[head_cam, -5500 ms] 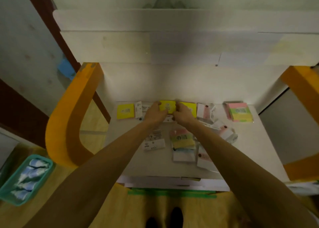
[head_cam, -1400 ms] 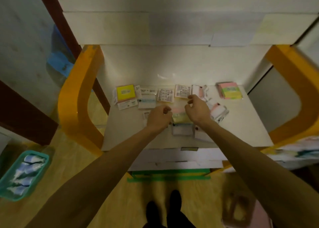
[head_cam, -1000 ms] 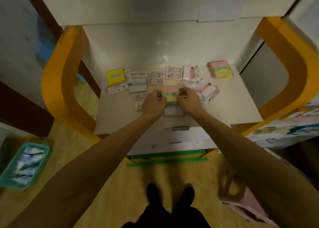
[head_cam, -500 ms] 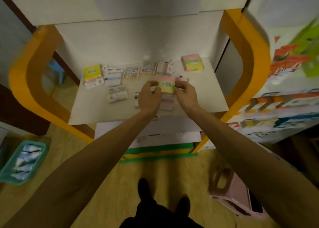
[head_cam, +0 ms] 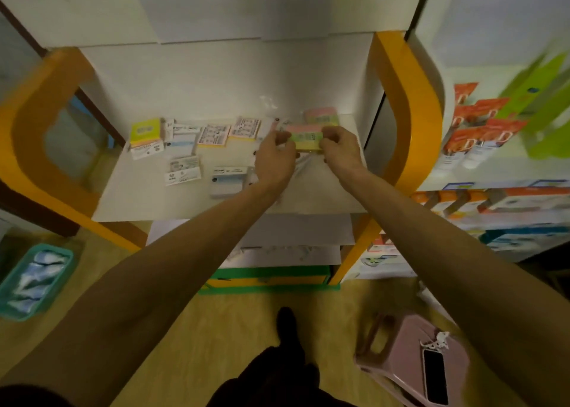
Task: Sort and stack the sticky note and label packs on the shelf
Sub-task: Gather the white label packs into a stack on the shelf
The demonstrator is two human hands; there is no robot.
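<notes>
1. A pink, green and yellow striped sticky note pack (head_cam: 306, 137) is held above the white shelf (head_cam: 324, 191), toward its back right corner, pinched at its two short ends.
2. The left hand (head_cam: 274, 158) has its fingers closed on the pack's left end; the right hand (head_cam: 337, 150) has its fingers closed on the right end.
3. Just behind it, at the back right corner, lies a second pink and green pack (head_cam: 322, 116); whether the two touch cannot be told.
4. Along the back edge runs a row: a yellow sticky note pack (head_cam: 145, 130) at the left, then white label packs (head_cam: 182, 138) and printed label cards (head_cam: 229, 132).
5. More white label packs (head_cam: 184, 171) lie mid-shelf, left of the left hand.
6. The front strip of the shelf and its right front corner are bare.
7. Orange curved side frames (head_cam: 407, 110) bound the shelf on both sides.
</notes>
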